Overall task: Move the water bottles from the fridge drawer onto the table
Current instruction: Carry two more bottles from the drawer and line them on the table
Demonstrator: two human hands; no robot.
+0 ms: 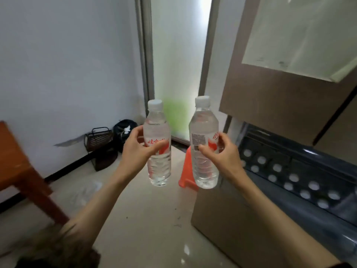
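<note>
My left hand (137,149) grips a clear water bottle (157,124) with a white cap and red label, held upright above the floor. A second bottle of the same kind (203,124) is upright in my right hand (225,151), its barcode facing me. Both are held at chest height, side by side and apart. To the right, the pulled-out fridge drawer (301,171) is dark, and several white bottle caps (293,177) show inside it. The corner of a brown wooden table (13,159) is at the far left.
The brown fridge door (274,105) hangs open above the drawer. An orange plastic stool (186,175) stands on the floor behind the bottles. A black wire basket (100,138) and a black bag (123,130) sit by the white wall, near a frosted glass door (177,64).
</note>
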